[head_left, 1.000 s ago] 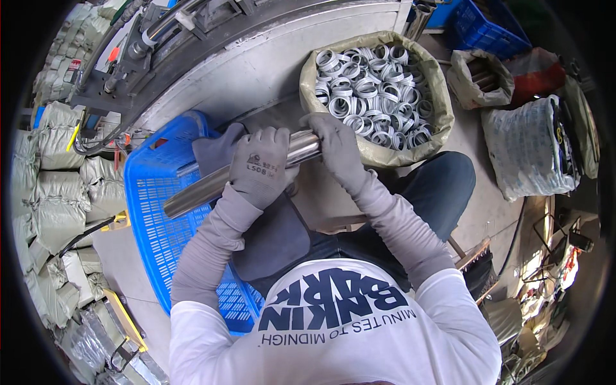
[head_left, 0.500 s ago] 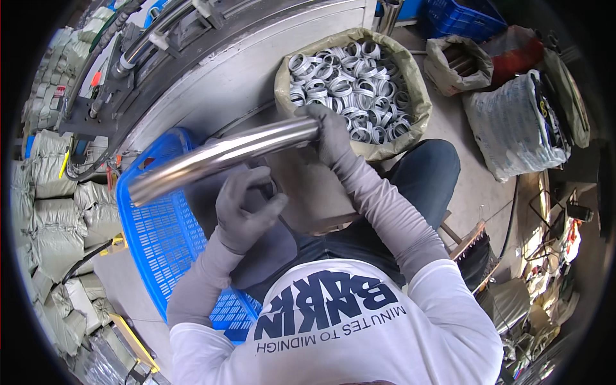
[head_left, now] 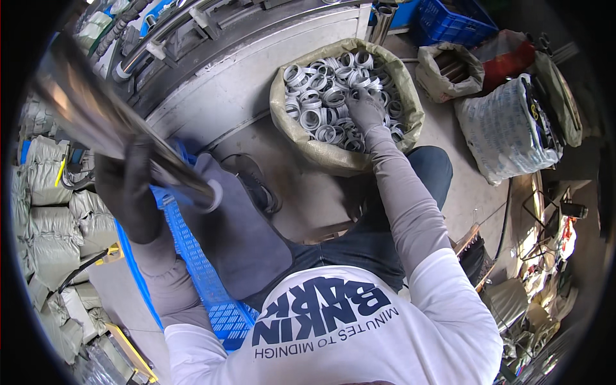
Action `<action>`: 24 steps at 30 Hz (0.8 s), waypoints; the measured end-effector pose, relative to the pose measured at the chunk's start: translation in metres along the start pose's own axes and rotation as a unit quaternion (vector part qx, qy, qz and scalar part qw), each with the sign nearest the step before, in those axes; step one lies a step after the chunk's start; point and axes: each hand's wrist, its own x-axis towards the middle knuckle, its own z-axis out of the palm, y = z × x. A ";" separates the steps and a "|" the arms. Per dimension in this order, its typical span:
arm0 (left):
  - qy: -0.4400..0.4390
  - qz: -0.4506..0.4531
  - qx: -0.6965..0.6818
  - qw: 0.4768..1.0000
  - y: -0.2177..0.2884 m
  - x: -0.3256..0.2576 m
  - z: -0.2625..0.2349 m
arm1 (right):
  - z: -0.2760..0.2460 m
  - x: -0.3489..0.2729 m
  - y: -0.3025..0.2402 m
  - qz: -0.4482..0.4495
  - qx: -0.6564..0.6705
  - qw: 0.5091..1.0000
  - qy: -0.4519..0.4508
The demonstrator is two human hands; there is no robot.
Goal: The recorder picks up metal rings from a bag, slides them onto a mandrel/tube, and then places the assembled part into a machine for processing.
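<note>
My left hand (head_left: 128,186), in a grey glove, is closed around a shiny metal tube (head_left: 90,106). Smeared by motion, the tube slants from the upper left down to above my lap, and a pale rim or ring (head_left: 212,196) shows at its lower end. An open sack (head_left: 410,131) stands in front of me, filled with white rings (head_left: 310,119). Among them reaches my right hand (head_left: 367,110), also gloved, with its fingers bent downward. Its fingertips are partly hidden, so what they grip cannot be made out.
A blue plastic basket (head_left: 192,256) stands at my left beside a dark grey pad (head_left: 247,240) over my thigh. Beyond is a machine bench (head_left: 256,61). At right are a small sack of brown tubes (head_left: 443,80), a stuffed white bag (head_left: 500,131) and a blue crate (head_left: 452,25).
My right hand has left the tube and moved forward into the sack of rings. My left hand has taken the tube and swung it to the left, with its far end tipped up.
</note>
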 end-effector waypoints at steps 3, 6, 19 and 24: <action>-0.132 0.093 0.334 0.928 -0.011 -0.007 -0.001 | 0.005 -0.008 0.011 0.001 -0.090 0.994 -0.055; -0.212 0.198 0.450 0.845 -0.038 -0.030 0.013 | -0.003 -0.014 0.010 -0.026 0.077 0.996 -0.027; -0.261 0.119 0.460 0.840 -0.084 -0.062 0.017 | -0.106 -0.085 -0.076 -0.361 0.289 0.886 0.049; -0.261 0.103 0.464 0.840 -0.084 -0.064 0.016 | -0.103 -0.101 -0.093 -0.132 0.596 0.773 -0.170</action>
